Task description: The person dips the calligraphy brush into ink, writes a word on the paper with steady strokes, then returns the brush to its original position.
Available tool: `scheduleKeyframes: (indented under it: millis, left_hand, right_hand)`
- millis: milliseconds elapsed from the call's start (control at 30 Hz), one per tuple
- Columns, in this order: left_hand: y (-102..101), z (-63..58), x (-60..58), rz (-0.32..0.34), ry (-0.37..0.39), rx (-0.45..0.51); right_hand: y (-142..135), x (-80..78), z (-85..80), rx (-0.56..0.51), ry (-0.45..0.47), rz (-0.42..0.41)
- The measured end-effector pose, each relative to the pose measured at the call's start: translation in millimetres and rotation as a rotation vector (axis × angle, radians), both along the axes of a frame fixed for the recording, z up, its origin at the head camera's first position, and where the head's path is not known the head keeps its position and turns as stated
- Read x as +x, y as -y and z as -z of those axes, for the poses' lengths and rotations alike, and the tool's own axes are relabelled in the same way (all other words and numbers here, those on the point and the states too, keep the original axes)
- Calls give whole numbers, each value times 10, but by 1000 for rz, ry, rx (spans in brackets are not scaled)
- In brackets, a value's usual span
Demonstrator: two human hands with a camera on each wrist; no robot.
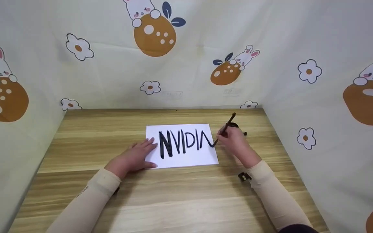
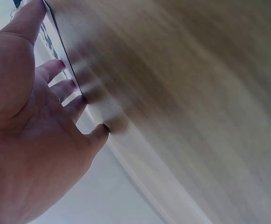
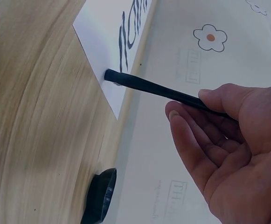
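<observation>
A white sheet of paper lies on the wooden table, bearing thick black lettering that reads NVIDI followed by a peaked stroke. The first N is bolder than the other letters. My left hand rests with spread fingers at the sheet's left edge; in the left wrist view, its fingertips meet the paper's border. At the sheet's right edge, my right hand pinches a slim black brush between thumb and fingers. The brush tip is down at the paper's edge, where the last stroke ends.
A small black dish stands on the table right of the paper, partly hidden behind my right hand in the head view. Pale fabric walls printed with rabbits and flowers enclose the wooden table at the back and both sides.
</observation>
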State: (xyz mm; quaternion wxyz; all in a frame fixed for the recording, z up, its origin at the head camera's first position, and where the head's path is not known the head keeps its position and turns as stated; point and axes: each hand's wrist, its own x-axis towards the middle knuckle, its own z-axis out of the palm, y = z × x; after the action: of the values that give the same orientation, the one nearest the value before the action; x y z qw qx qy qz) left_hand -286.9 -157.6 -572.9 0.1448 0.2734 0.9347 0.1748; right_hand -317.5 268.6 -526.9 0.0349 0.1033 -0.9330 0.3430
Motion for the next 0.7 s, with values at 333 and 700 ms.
scheduleKeyframes:
  millis: [333,700]
  left_hand:
    - [-17,7,-7,-11,1,-16]
    - [-26,-27,10,-8,8,-30]
  right_hand:
    - [36,120,-237,-61,8,23]
    - [137,64,-203,-132,-68,3]
